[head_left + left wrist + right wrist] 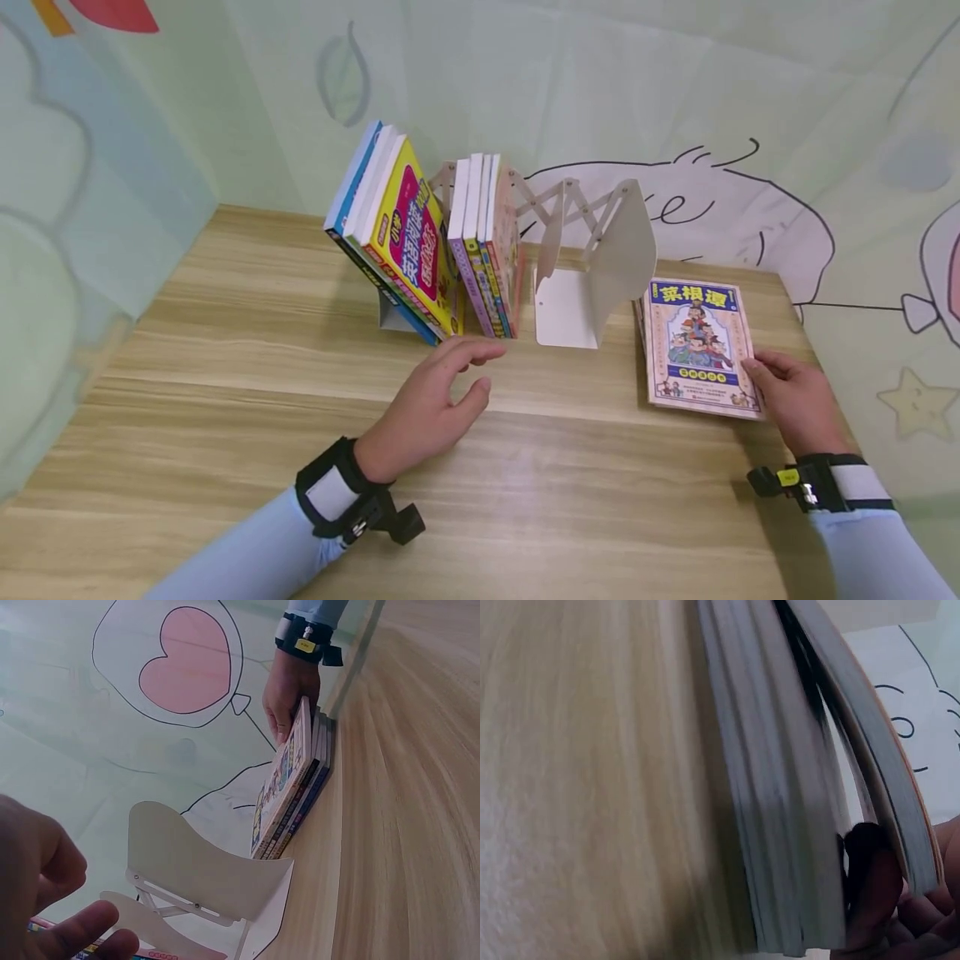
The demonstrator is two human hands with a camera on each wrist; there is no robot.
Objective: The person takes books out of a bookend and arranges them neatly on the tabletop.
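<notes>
My right hand [802,400] pinches the near right corner of a pink-bordered book [697,350] with a blue-and-yellow title, the top one of a small pile. In the right wrist view this top book [900,772] is lifted at the corner, fingers under it, above the other books [780,802]. The left hand [423,404] hovers over the table with loosely bent fingers and holds nothing. Just beyond it, a large yellow book [412,242] and others lean left in an expandable white bookrack [626,258], beside several thinner upright books [480,250].
The rack's right section has a flat base plate [566,312] and a curved end panel, left of the pile. A printed cloth backdrop [480,75] rises behind the wooden table [225,417]. The table's right edge runs close to the right hand.
</notes>
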